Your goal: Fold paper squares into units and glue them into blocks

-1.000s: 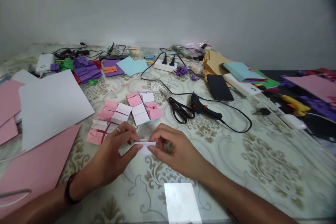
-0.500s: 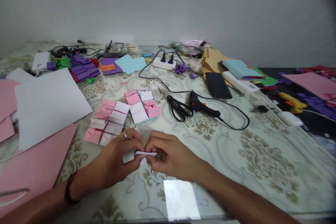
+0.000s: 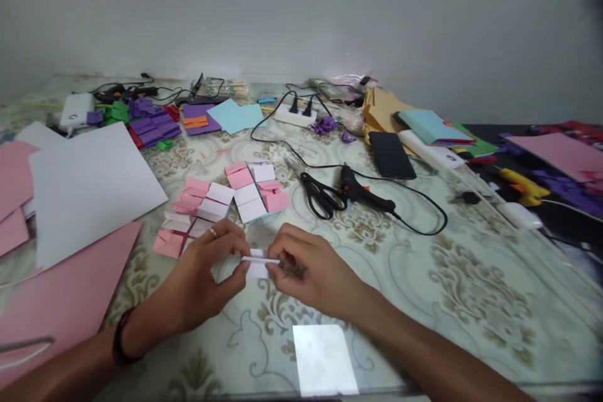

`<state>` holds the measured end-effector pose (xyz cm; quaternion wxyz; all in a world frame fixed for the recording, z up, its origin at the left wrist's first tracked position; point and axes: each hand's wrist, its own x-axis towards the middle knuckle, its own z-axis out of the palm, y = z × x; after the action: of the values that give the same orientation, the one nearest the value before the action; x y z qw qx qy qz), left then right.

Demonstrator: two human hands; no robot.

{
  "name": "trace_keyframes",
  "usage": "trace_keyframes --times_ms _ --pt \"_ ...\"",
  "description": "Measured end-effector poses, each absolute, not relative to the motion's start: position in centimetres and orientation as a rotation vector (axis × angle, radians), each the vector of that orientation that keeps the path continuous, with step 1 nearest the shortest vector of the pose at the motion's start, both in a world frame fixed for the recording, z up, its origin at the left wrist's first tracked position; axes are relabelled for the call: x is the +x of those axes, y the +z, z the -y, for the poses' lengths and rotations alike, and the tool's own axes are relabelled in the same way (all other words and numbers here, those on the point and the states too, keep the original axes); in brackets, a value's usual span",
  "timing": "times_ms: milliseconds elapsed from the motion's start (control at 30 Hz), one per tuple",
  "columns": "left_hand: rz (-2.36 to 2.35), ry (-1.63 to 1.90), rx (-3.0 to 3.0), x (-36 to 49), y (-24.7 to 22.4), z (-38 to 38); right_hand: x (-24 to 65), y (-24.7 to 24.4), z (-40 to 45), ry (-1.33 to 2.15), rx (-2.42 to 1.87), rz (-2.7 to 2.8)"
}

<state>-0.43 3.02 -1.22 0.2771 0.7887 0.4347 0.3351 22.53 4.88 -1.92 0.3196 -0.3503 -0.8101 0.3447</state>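
Note:
My left hand (image 3: pixel 207 276) and my right hand (image 3: pixel 311 273) pinch a small folded white paper piece (image 3: pixel 259 262) between their fingertips, just above the patterned tabletop (image 3: pixel 424 276). The left hand wears a ring and a dark wristband. Just beyond the hands lie several folded pink and white paper units (image 3: pixel 226 201) in loose groups.
A large white sheet (image 3: pixel 89 185) and pink sheets (image 3: pixel 61 301) lie at the left. Black scissors (image 3: pixel 320 195) and a black glue gun (image 3: pixel 365 191) with its cord lie right of centre. A phone (image 3: pixel 391 154), a power strip (image 3: pixel 294 116), purple folded pieces (image 3: pixel 153 129) and coloured paper stacks sit further back.
Both hands have spread slightly apart after closing together, and the white piece now shows as a flat strip between the fingertips. The view has shifted a little.

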Motion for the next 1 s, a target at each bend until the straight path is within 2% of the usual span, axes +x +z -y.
trace_keyframes --times_ms 1000 --pt "-1.197 0.860 1.943 -1.0 -1.3 -4.2 22.4 -1.9 -6.0 0.997 -0.951 2.140"
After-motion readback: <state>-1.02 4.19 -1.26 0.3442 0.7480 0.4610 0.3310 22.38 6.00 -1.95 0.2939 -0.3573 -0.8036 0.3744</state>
